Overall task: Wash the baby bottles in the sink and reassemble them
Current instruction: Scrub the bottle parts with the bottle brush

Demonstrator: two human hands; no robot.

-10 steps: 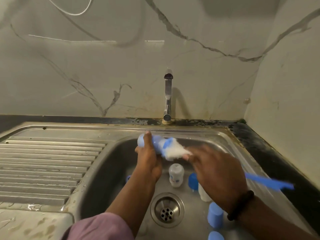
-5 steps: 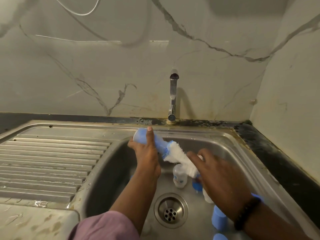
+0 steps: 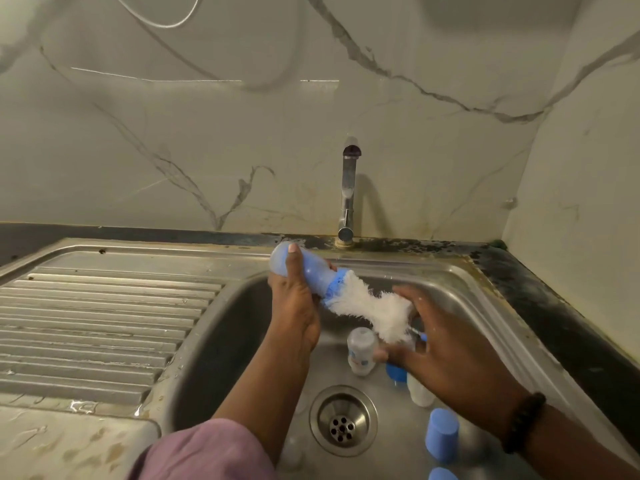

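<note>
My left hand point(image 3: 294, 303) grips a blue baby bottle point(image 3: 308, 270) held on its side over the steel sink point(image 3: 460, 289), its base pointing back left. A white bristle brush point(image 3: 374, 308) sticks out of the bottle's mouth. My right hand point(image 3: 450, 344) holds the brush just behind the bristles; its handle is hidden by the hand. Below them a white bottle point(image 3: 361, 349) stands on the sink floor. A blue part point(image 3: 394, 372) and another white bottle point(image 3: 419, 393) lie partly under my right hand. A blue cap point(image 3: 441, 434) stands at the front right.
The drain point(image 3: 343, 420) sits in the middle of the sink floor. A chrome tap point(image 3: 348, 192) rises at the back rim, with no water running. A ribbed draining board point(image 3: 97, 327) lies to the left. A second blue cap point(image 3: 441, 474) shows at the bottom edge.
The brush has been drawn out of the bottle toward the right, so most of the white bristles now show. My right hand has slid up to the bristles. The bottle has stayed about where it was.
</note>
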